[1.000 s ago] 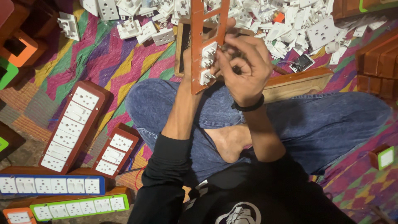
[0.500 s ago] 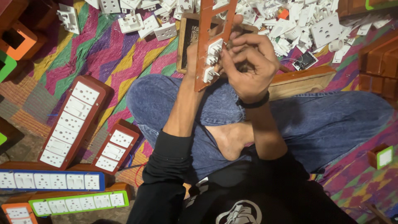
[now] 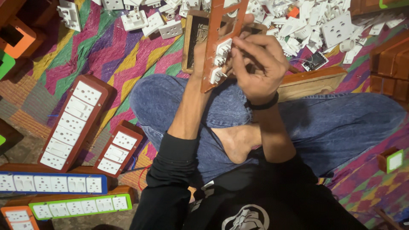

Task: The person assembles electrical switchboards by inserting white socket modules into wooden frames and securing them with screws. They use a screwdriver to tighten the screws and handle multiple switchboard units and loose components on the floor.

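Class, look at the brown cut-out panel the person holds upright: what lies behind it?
Behind the brown panel sits a shallow wooden box and a heap of white sockets on the mat. The left hand is mostly hidden behind the panel; the box's contents are too dark to tell.

- Two hands, left (image 3: 200, 55) and right (image 3: 255, 64).
- One brown slotted panel (image 3: 221, 38).
- Five finished switchboards at left: two brown-framed (image 3: 70, 123), one blue (image 3: 51, 184), one green (image 3: 79, 206), one orange (image 3: 17, 216).
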